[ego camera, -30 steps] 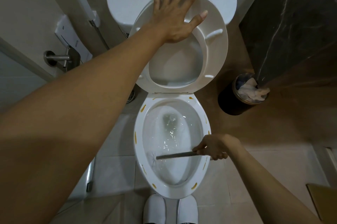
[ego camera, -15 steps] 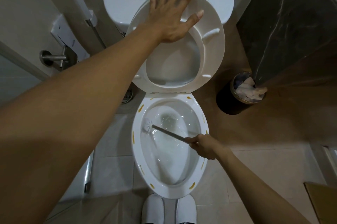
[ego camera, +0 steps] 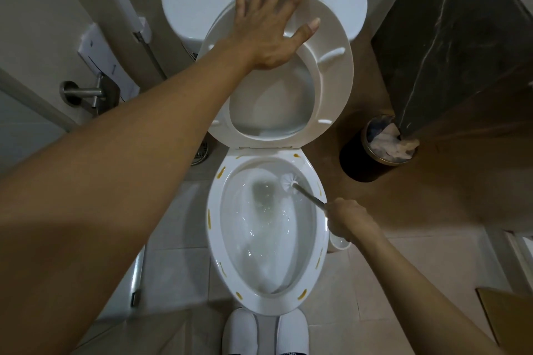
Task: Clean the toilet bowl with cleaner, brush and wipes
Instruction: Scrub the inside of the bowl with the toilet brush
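Observation:
The white toilet bowl (ego camera: 215, 239) stands open below me, with water in it and several yellow-brown smears on its rim. My right hand (ego camera: 350, 220) grips the metal handle of the toilet brush (ego camera: 290, 180). The white brush head presses against the upper right inside wall of the bowl. My left hand (ego camera: 271, 25) lies flat, fingers spread, on the raised toilet seat (ego camera: 334, 80), which leans against the cistern (ego camera: 190, 5).
A black waste bin (ego camera: 360, 164) full of used paper stands right of the toilet beside a dark marble wall. A bidet sprayer (ego camera: 121, 5) and a paper holder (ego camera: 86, 92) hang on the left wall. A white brush holder (ego camera: 339, 245) stands under my right wrist. My white slippers (ego camera: 240, 331) touch the bowl's base.
The brush head has swept from the bowl's front to the upper left wall, then to the upper right wall. My left hand has stayed on the raised seat.

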The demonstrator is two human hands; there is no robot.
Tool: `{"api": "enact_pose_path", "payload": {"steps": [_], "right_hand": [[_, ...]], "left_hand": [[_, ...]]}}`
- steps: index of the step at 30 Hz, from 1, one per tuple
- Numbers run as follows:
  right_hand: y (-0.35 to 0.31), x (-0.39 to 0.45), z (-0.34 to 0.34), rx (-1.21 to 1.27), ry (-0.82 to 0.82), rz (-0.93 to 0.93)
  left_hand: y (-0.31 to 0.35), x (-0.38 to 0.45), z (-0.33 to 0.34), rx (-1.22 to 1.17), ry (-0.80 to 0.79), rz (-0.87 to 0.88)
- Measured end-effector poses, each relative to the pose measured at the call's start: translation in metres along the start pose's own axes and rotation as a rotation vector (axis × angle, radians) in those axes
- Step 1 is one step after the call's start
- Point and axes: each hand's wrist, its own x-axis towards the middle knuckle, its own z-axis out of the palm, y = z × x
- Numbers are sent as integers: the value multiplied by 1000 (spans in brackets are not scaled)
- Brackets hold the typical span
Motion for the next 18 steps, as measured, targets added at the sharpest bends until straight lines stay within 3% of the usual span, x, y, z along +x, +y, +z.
{"api": "enact_pose_path", "payload": {"steps": [8,15,18], "right_hand": [[10,-33,-35,-275,-323,-44],[9,-2,-10,-107,-25,-101],[3,5,10,-167,-44,-149]], "left_hand": [[-1,-1,0,-7,-2,7],[-2,1,3,16,1,8],[-2,1,3,9,0,9]]}}
